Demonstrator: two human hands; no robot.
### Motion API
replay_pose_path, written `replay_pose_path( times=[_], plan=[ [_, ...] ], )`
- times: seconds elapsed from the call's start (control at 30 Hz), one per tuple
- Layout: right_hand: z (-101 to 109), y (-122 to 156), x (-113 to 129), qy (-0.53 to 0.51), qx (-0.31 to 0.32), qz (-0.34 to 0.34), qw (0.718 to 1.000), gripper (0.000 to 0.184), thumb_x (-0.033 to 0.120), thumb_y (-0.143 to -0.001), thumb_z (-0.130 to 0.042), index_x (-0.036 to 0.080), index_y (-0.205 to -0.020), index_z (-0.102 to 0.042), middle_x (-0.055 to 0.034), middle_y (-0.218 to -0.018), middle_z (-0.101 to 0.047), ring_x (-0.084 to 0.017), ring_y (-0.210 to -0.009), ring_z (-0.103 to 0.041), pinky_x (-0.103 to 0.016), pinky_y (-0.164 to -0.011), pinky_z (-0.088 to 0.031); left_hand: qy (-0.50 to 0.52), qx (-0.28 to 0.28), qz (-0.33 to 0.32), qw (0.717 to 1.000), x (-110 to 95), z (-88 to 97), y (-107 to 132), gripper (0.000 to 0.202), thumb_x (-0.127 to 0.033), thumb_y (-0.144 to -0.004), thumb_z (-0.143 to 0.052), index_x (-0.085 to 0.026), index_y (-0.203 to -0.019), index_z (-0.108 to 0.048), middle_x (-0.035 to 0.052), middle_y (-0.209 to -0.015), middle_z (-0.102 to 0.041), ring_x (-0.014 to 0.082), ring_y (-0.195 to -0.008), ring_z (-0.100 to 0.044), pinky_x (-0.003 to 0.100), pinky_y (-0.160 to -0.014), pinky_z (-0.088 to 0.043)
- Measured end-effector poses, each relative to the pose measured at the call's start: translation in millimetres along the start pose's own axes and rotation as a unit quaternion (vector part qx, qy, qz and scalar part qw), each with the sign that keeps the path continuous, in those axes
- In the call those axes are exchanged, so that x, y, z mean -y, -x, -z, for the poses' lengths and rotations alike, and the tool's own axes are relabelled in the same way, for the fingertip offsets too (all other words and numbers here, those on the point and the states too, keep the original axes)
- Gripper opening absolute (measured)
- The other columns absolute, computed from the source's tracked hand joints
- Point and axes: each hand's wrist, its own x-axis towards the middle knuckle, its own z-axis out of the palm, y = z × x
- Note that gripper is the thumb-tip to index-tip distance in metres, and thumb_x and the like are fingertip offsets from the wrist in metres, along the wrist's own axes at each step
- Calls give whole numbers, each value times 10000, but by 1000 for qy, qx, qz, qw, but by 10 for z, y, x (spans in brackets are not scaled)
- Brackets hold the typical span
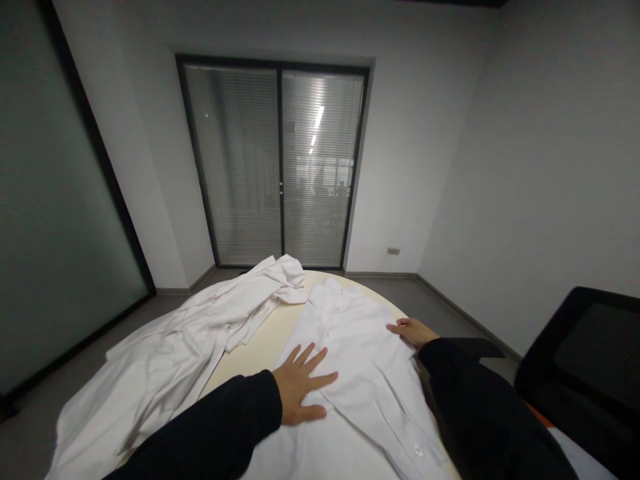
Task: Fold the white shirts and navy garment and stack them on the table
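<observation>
A white button-up shirt (pixel 350 333) lies spread on the round table, its collar toward the far side and buttons down its front. My left hand (pixel 303 387) rests flat on the shirt's front with the fingers spread. At the shirt's right edge, near the shoulder, my right hand (pixel 413 331) has its fingers closed on the fabric. One sleeve runs down the right side, its cuff button near the bottom of the view. To the left, a second white garment (pixel 185 340) lies in a loose, crumpled heap and hangs over the table's edge.
The pale round table (pixel 247 347) shows between the two garments. A black mesh-backed chair (pixel 590 353) stands close on the right. Beyond the table are a dark-framed window with blinds (pixel 320 220) and white walls. A frosted glass panel (pixel 60 220) is at the left.
</observation>
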Motion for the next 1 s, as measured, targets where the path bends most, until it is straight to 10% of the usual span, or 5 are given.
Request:
replay_pose_path(
  times=[0.33,0.57,1.0],
  plan=[
    [-97,27,-16,-52,4,26,998,444,626,-704,-631,199,-824,-606,6,-618,-623,-158,-583,-577,-242,-549,-421,21,12,14,1000,-23,204,-176,550,-643,-825,-539,-341,-1283,-576,88,-1516,-357,443,-1408,-193,680,-1077,-162],
    [21,153,33,-216,130,8,968,478,426,-684,-704,158,-1077,-669,-138,-1028,-729,-279,-932,-694,-334,-803,-534,16,-18,-12,1000,-165,-44,-274,722,-635,-844,-514,-343,-1473,-315,98,-1585,-191,450,-1424,-106,692,-1083,-125],
    [-59,65,123,-172,-15,1,985,549,303,-740,-596,193,-1277,-610,-80,-1095,-727,-247,-1019,-678,-337,-883,-526,30,-56,-28,998,-140,-118,-260,699,-611,-834,-507,-335,-1458,-354,59,-1568,-257,417,-1431,-134,665,-1105,-127]
  ],
)
